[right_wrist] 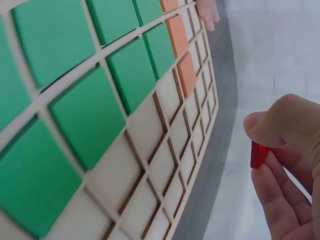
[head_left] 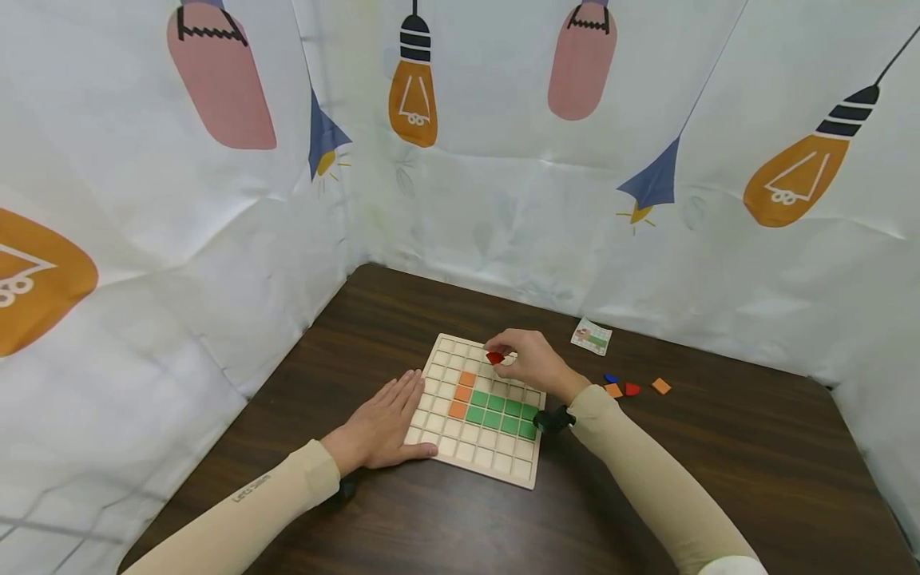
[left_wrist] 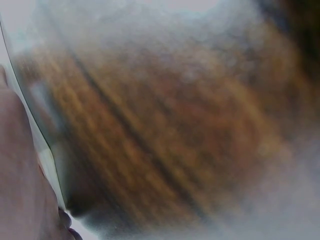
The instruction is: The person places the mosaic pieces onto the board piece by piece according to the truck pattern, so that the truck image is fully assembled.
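A wooden grid board (head_left: 485,459) lies on the dark table, with green square tiles (head_left: 496,403) in two rows and a column of orange tiles (head_left: 462,393) beside them. My left hand (head_left: 388,423) rests flat along the board's left edge, fingers straight and thumb on the near corner. Over the board's far part, my right hand (head_left: 532,359) pinches a red tile (head_left: 494,358) between thumb and fingers. In the right wrist view the red tile (right_wrist: 258,155) shows edge-on, apart from the grid. The left wrist view is mostly blurred table surface, with part of the hand (left_wrist: 22,170) at its edge.
Right of the board lie loose pieces: an orange tile (head_left: 661,386), another orange tile (head_left: 612,390), a red piece (head_left: 632,389) and a blue piece (head_left: 610,378). A small printed pattern card (head_left: 592,337) lies near the table's far edge. Patterned white curtains (head_left: 489,216) surround the table.
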